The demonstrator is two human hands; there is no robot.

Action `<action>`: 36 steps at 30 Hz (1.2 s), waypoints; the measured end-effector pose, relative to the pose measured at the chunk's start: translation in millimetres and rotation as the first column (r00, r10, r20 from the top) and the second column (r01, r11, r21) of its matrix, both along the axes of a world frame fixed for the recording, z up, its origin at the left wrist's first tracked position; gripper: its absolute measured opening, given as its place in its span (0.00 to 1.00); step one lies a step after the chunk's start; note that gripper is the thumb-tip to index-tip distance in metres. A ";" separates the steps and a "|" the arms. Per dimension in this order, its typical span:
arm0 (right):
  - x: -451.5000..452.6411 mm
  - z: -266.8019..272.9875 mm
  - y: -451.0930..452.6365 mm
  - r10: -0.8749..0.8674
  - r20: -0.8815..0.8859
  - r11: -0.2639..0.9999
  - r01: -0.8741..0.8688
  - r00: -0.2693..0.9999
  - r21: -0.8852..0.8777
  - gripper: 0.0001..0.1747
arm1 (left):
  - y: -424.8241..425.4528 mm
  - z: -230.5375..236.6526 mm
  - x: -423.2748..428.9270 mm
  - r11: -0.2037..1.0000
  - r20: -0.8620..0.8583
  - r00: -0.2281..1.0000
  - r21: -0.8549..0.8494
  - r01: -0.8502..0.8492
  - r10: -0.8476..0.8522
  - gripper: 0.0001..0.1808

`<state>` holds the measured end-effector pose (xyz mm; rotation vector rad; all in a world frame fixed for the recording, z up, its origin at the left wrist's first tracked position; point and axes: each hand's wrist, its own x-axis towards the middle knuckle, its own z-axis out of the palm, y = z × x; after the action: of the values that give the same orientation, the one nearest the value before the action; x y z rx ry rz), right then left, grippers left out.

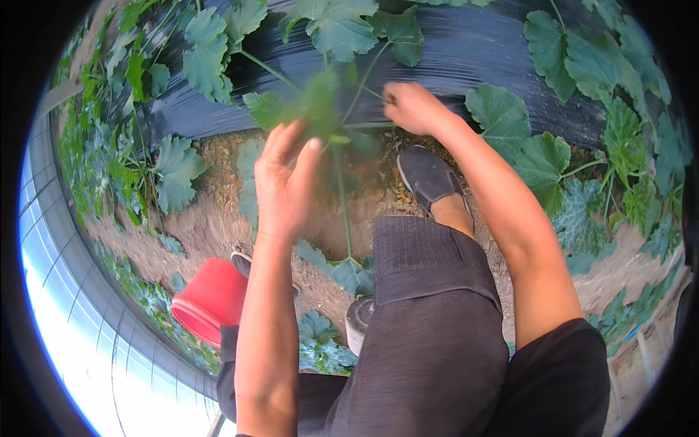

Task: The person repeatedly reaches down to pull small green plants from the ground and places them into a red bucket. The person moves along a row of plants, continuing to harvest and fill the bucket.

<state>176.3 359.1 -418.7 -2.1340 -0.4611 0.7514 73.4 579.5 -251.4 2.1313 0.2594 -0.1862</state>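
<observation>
Before me a squash-like plant with broad lobed leaves (333,24) and long green stalks (342,202) spreads from the edge of a dark plastic mulch film (453,54). My left hand (284,177) is raised at the plant's middle, thumb and fingers apart, just below a motion-blurred young leaf (318,104). Whether the fingertips touch that leaf is unclear. To the right, my right hand (412,109) has its fingers curled beside the ends of thin stalks. Blur hides whether a stalk is between those fingers.
A red plastic bucket (215,295) lies tilted at lower left, beside my leg. A pale round container (357,325) is partly hidden by my knee. My dark shoe (428,175) rests on bare soil (322,218). More leafy plants (611,147) grow on both sides; a translucent greenhouse wall (71,306) curves at left.
</observation>
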 end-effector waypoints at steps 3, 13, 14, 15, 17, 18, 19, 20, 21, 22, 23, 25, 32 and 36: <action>-36.2 36.2 -34.4 -0.097 -0.041 0.993 0.093 0.994 -0.079 0.09 | -5.2 1.3 5.1 0.999 -0.031 0.999 -0.053 -0.008 0.007 0.22; -75.7 119.3 -24.1 0.265 0.030 0.964 -0.265 0.964 0.014 0.06 | -65.1 14.1 -58.8 0.889 0.215 0.970 0.459 0.001 -0.112 0.22; -74.8 123.3 -19.7 0.282 -0.003 0.958 -0.281 0.959 0.049 0.07 | -70.9 12.6 -67.2 0.911 0.194 0.976 0.412 0.010 -0.098 0.18; -73.8 125.7 -16.0 0.277 -0.067 0.958 -0.270 0.959 0.102 0.07 | -75.6 10.3 -75.0 0.932 0.153 0.986 0.362 0.011 -0.071 0.15; -70.7 125.7 -11.8 0.276 -0.175 0.947 -0.236 0.945 0.219 0.08 | -83.1 4.4 -87.4 0.966 0.174 0.981 0.224 -0.127 0.088 0.10; -73.5 123.7 -9.5 0.235 -0.191 0.954 -0.188 0.953 0.234 0.09 | -86.2 2.7 -93.3 0.970 0.154 0.972 0.140 -0.201 0.179 0.08; -77.8 119.3 -6.0 0.192 -0.221 0.960 -0.136 0.956 0.244 0.09 | -87.6 0.0 -97.1 0.959 0.129 0.955 0.064 -0.276 0.266 0.09; -83.3 115.5 -5.6 0.122 -0.429 0.962 -0.001 0.895 0.273 0.11 | -88.5 -2.2 -99.8 0.941 0.096 0.936 -0.010 -0.339 0.339 0.09; -88.7 110.6 -6.1 0.054 -0.620 0.962 0.125 0.783 0.242 0.13 | -88.9 -5.0 -100.7 0.911 0.059 0.911 -0.081 -0.404 0.409 0.10; -93.3 104.0 -5.4 0.062 -0.846 0.913 0.311 0.530 0.262 0.15 | -89.5 -7.7 -100.5 0.888 0.065 0.887 -0.092 -0.451 0.457 0.11; -99.7 97.2 -4.3 0.093 -0.888 0.853 0.424 0.450 0.304 0.15 | -90.7 -10.1 -99.6 0.854 0.027 0.861 -0.150 -0.498 0.507 0.11; -107.9 83.9 -4.4 0.129 -0.894 0.813 0.470 0.430 0.343 0.14 | -93.0 -14.1 -96.6 0.760 -0.055 0.797 -0.266 -0.592 0.602 0.12; -99.1 65.6 0.8 -0.073 -0.900 0.805 0.557 0.430 0.201 0.10 | -75.1 -24.0 -108.9 0.850 0.029 0.851 -0.075 -0.521 0.525 0.22; -96.6 60.1 20.6 -0.227 -0.867 0.830 0.554 0.445 0.067 0.08 | -38.3 -34.2 -131.0 0.803 0.076 0.800 -0.088 -0.589 0.595 0.30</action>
<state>79.7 379.7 -358.6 -1.2220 0.4234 1.1862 -57.7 541.2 -285.6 1.8889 0.8362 0.2805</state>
